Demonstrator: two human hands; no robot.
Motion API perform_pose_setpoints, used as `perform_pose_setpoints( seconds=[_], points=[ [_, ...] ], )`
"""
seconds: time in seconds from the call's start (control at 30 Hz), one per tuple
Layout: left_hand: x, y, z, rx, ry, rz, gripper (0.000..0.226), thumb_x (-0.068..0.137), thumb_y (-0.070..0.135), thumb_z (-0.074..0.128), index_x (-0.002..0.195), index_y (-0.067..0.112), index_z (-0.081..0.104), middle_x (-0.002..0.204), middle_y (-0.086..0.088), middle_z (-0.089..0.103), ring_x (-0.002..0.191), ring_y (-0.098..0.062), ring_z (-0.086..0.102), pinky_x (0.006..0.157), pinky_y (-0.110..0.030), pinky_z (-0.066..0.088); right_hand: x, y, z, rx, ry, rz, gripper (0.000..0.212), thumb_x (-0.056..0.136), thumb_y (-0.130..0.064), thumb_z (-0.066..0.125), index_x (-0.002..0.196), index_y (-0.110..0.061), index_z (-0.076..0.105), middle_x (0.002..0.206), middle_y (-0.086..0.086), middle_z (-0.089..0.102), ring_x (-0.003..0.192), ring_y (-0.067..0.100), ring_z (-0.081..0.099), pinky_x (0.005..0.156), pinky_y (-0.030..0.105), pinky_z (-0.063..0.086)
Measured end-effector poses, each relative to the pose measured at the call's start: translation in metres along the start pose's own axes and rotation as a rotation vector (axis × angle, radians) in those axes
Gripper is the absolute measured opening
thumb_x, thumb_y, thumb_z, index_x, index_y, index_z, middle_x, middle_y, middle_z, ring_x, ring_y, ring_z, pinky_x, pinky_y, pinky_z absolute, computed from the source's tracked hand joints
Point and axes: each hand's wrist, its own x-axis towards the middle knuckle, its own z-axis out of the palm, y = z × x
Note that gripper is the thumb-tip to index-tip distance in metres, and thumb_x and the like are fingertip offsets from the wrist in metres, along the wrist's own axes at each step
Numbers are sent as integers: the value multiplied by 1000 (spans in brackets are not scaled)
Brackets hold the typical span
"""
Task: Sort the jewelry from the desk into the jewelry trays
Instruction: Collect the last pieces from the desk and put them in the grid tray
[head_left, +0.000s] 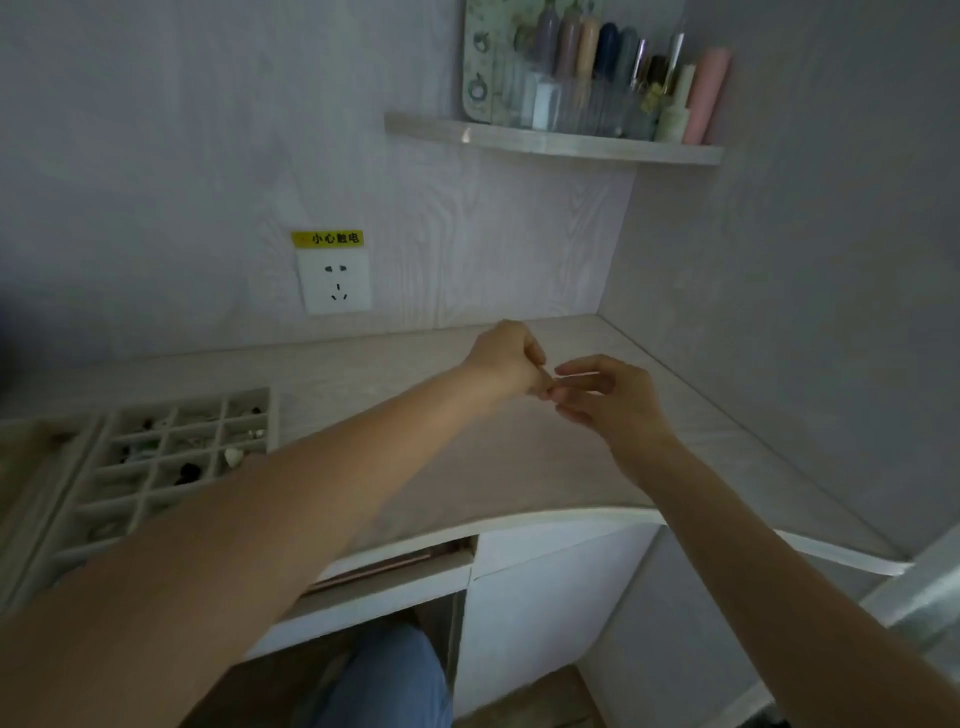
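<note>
I had both arms stretched out over the pale wood-grain tabletop (467, 467), which ran into a corner where two grey-lilac walls met. My left hand (506, 361) was curled nearly closed and my right hand (605, 400) half-closed, fingertips of the two meeting above the surface; something thin and light seemed to be pinched between them, perhaps a small piece of jewelry (571, 375), though the blur kept me from being sure which hand held it. Far to my left, the gridded jewelry tray (156, 486) sat on the tabletop, several compartments holding small dark and pale pieces. On the back wall was a white socket (334, 283) with a yellow warning label (327, 238) above it. Higher up, a curved corner shelf (556, 143) carried a row of bottles (597, 78) and tubes. Below the tabletop edge were white cabinet fronts (545, 597), and my knee in blue jeans (389, 680).
</note>
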Motion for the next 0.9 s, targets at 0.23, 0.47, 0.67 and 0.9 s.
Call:
perform_pose_setpoints(
  seconds=[0.23,0.47,0.67,0.9],
  points=[
    [-90,-25,-89,32,115,2,19,73,2,77,83,8,62,80,-11,68,76,-18,68,72,-22,56,-56,-39,80,-242,-163,-238,14,72,-10,78,75,-20,69,76,2,70,72,14,67,73,23,54],
    [-172,-60,-160,101,266,-64,15,71,12,80,75,13,66,77,-2,66,75,-12,66,70,-17,54,-104,-67,163,-594,-307,-526,14,81,-20,72,93,-13,72,83,-1,69,71,4,59,68,7,44],
    [-217,-96,-205,129,258,-89,9,78,7,73,87,6,71,81,-6,70,83,-19,68,83,-28,55,-126,-72,221,-616,-438,-579,16,83,-18,70,98,-13,71,93,1,72,81,7,65,69,3,42],
    [-226,-134,-221,495,260,-117,23,90,5,54,106,12,69,113,-4,66,105,-14,60,94,-25,45,-126,-64,259,-783,-594,-506,12,85,-9,62,93,-11,71,96,4,71,90,14,65,83,20,50]
  ],
)
